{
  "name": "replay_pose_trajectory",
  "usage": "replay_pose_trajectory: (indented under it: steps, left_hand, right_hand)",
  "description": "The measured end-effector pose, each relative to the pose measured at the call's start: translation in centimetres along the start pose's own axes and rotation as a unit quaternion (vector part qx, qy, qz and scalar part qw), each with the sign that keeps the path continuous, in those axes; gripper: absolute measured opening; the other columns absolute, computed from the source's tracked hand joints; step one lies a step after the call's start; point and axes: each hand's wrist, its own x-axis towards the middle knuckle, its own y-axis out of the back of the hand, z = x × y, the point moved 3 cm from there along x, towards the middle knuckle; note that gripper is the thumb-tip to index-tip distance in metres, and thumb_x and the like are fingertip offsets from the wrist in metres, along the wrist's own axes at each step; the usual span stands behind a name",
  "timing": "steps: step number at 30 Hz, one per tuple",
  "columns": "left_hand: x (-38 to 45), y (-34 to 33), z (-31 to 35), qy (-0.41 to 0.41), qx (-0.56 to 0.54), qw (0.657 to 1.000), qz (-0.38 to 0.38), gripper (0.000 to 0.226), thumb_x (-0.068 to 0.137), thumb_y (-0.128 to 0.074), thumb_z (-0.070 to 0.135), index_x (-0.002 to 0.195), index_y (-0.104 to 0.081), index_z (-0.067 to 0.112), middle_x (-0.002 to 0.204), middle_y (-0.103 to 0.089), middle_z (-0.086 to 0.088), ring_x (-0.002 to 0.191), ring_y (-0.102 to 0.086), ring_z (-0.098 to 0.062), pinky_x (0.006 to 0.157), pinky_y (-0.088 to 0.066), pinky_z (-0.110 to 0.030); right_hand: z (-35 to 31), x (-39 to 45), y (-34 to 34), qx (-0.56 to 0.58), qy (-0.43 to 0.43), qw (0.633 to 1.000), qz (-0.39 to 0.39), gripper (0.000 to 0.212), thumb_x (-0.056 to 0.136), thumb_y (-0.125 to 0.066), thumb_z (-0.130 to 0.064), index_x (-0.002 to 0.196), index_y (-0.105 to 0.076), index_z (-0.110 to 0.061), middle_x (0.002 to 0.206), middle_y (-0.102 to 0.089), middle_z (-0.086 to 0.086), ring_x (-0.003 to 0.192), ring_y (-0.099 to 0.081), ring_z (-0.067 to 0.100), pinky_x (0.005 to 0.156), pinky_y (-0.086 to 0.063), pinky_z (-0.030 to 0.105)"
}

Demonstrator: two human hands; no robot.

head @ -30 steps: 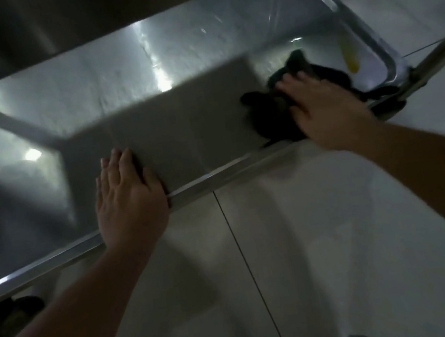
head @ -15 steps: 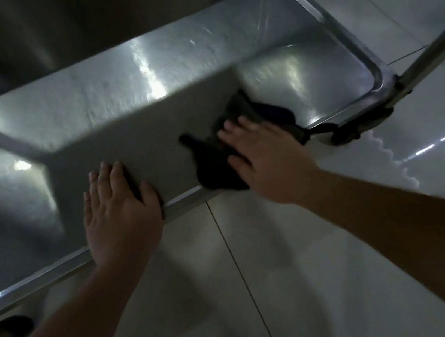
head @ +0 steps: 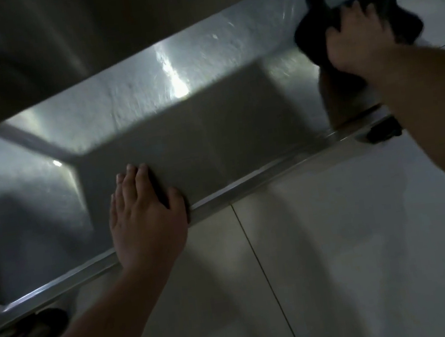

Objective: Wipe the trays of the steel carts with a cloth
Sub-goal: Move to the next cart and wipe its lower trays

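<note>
Tray (head: 212,147): silver-grey steel, faint swirl streaks, bright white glare patches, dark grey shadow block over the near half. Cloth (head: 311,33): black, plain, no print visible; caster (head: 385,132) under the near right corner also black. Floor (head: 341,251): pale grey-white glossy tile, thin dark grout line, soft grey shadows across it.

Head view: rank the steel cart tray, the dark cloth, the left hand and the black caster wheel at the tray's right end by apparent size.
1. Steel cart tray, largest by far.
2. Left hand and dark cloth: look alike; the hand is nearer and the right hand covers part of the cloth, so unranked.
3. Black caster wheel, smallest.
</note>
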Motion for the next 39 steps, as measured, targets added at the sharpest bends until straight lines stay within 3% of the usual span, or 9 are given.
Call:
replay_pose_trajectory:
  steps: [3,6,11,16,21,26,32,35,39]
  left_hand:
    - [0.2,0.0,0.1,0.006,0.000,1.000,-0.004,0.076,0.095,-0.035,0.054,0.162,-0.036,0.018,0.172,-0.028,-0.003,0.161,-0.017,-0.020,0.131,-0.013,-0.040]
    - [0.3,0.0,0.0,0.009,0.002,1.000,0.002,0.075,0.094,-0.037,0.053,0.161,-0.038,0.018,0.171,-0.031,-0.004,0.160,-0.019,-0.021,0.130,-0.016,-0.041]
    - [0.1,-0.1,-0.2,0.005,-0.001,1.000,0.001,0.074,0.093,-0.037,0.054,0.160,-0.038,0.021,0.171,-0.031,-0.001,0.160,-0.019,-0.019,0.130,-0.017,-0.042]
    - [-0.2,-0.1,-0.4,0.000,-0.003,1.000,-0.003,0.076,0.093,-0.036,0.058,0.160,-0.037,0.023,0.171,-0.030,-0.001,0.160,-0.018,-0.019,0.130,-0.019,-0.044]
    - [-0.3,-0.1,0.0,0.009,-0.004,1.000,0.002,0.075,0.092,-0.037,0.056,0.158,-0.036,0.023,0.170,-0.031,-0.003,0.159,-0.019,-0.021,0.130,-0.017,-0.044]
    - [-0.5,-0.2,0.1,0.009,0.003,1.000,0.006,0.074,0.092,-0.038,0.052,0.158,-0.037,0.019,0.170,-0.031,-0.005,0.159,-0.020,-0.024,0.130,-0.017,-0.045]
    - [-0.5,0.0,0.1,0.001,-0.001,1.000,0.000,0.080,0.088,-0.036,0.055,0.160,-0.037,0.019,0.171,-0.031,-0.004,0.159,-0.020,-0.023,0.130,-0.016,-0.043]
    - [-0.6,0.1,0.1,-0.001,-0.003,1.000,-0.004,0.081,0.089,-0.035,0.055,0.161,-0.036,0.019,0.171,-0.030,-0.004,0.160,-0.019,-0.022,0.131,-0.016,-0.043]
    - [-0.6,-0.1,0.1,0.000,0.001,1.000,-0.016,0.079,0.091,-0.038,0.054,0.163,-0.032,0.020,0.173,-0.026,-0.002,0.161,-0.014,-0.020,0.131,-0.013,-0.042]
  right_hand:
    - [-9.2,-2.8,-2.1,0.024,0.102,0.994,-0.018,0.062,0.102,-0.041,-0.042,0.155,-0.037,-0.011,0.161,-0.039,0.019,0.147,-0.039,0.039,0.120,-0.033,0.050]
    - [-16.7,-9.9,-4.9,0.012,0.287,0.954,-0.081,0.065,0.105,-0.042,-0.045,0.164,-0.027,-0.022,0.172,-0.025,0.001,0.159,-0.019,0.022,0.127,-0.016,0.042]
    - [-13.5,-14.9,-5.9,0.014,0.446,0.885,-0.136,0.060,0.108,-0.041,-0.046,0.165,-0.026,-0.032,0.172,-0.021,-0.013,0.160,-0.011,0.008,0.129,-0.007,0.037]
    - [-0.7,-7.0,-1.7,0.012,0.232,0.972,-0.022,0.061,0.103,-0.049,-0.038,0.159,-0.039,-0.016,0.166,-0.038,0.011,0.153,-0.033,0.033,0.124,-0.026,0.048]
    - [6.8,-5.4,0.4,0.018,0.013,0.999,-0.030,0.075,0.097,-0.029,-0.045,0.164,-0.027,-0.012,0.172,-0.022,0.014,0.158,-0.018,0.036,0.128,-0.017,0.055]
    - [0.2,-14.7,-1.7,0.001,0.125,0.992,0.008,0.056,0.101,-0.036,-0.034,0.151,-0.048,-0.010,0.153,-0.051,0.019,0.139,-0.048,0.044,0.111,-0.044,0.059]
    - [-7.3,-21.6,-5.1,0.006,0.361,0.931,-0.046,0.057,0.105,-0.029,-0.047,0.158,-0.044,-0.031,0.166,-0.038,-0.008,0.155,-0.030,0.016,0.125,-0.024,0.044]
    - [-3.8,-16.5,-3.8,0.008,0.291,0.955,-0.057,0.059,0.102,-0.033,-0.042,0.159,-0.041,-0.029,0.168,-0.035,-0.004,0.156,-0.029,0.023,0.124,-0.024,0.051]
    - [2.9,-6.6,-0.9,0.008,0.079,0.997,0.012,0.059,0.102,-0.035,-0.038,0.154,-0.043,-0.012,0.161,-0.040,0.018,0.148,-0.036,0.042,0.120,-0.030,0.061]
